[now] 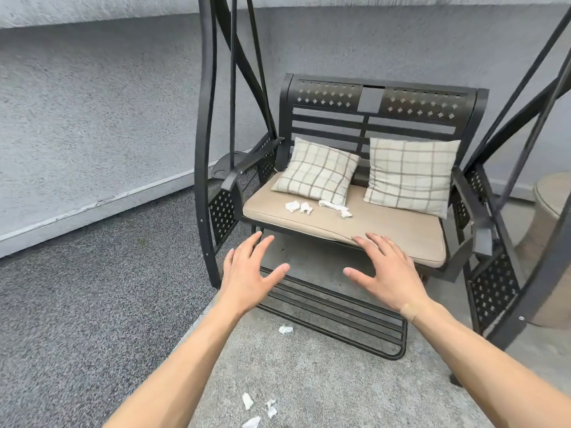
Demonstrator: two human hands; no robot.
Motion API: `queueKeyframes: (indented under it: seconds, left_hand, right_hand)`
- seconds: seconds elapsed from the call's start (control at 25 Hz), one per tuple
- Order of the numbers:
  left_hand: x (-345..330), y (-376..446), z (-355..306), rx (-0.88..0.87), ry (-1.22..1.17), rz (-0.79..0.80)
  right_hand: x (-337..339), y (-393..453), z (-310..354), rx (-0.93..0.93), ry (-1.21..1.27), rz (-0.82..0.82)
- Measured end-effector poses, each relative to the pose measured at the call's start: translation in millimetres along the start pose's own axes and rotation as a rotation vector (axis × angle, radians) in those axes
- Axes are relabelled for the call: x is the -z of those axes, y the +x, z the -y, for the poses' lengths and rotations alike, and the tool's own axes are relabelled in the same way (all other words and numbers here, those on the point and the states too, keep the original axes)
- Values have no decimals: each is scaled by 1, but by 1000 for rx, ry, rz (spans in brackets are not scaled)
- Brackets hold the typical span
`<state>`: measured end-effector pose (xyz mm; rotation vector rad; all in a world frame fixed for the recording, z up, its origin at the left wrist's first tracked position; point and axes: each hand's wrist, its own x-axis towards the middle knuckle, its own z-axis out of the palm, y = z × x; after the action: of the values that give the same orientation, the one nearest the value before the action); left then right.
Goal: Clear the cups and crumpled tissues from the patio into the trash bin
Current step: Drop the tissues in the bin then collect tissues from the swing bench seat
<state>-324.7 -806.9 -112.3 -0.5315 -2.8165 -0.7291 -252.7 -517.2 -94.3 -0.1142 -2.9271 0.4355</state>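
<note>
Three crumpled white tissues lie on the tan seat cushion (386,230) of a black swing bench: one (292,206) at the left, one (306,207) beside it, and a longer one (336,208) in front of the left pillow. Another tissue (285,329) lies on the concrete by the footrest, and several more tissues (247,400) lie on the floor near the bottom edge. My left hand (250,274) and my right hand (387,271) are both held out with fingers spread and nothing in them, in front of the seat's front edge. No cup or trash bin is in view.
Two plaid pillows (318,171) (411,176) lean on the bench back. The black swing frame (205,149) rises on both sides, with a barred footrest (340,313) below the seat. A tan round object (550,251) stands at the right. Grey walls enclose the patio.
</note>
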Motion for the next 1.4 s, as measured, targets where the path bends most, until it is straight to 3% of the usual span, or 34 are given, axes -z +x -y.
queueKeyframes:
  seconds: [0.32,0.68,1.4]
  left_hand:
    - [-7,88,55,-28,-57,37]
    - [-40,169,81,-11,-45,49]
    - [-129,385,18,-17,-16,101]
  right_hand:
    - [-19,77,23,-55,-42,-5]
    - [-44,163,0,-68,-43,7]
    - [-50,348,-147,-129,68,53]
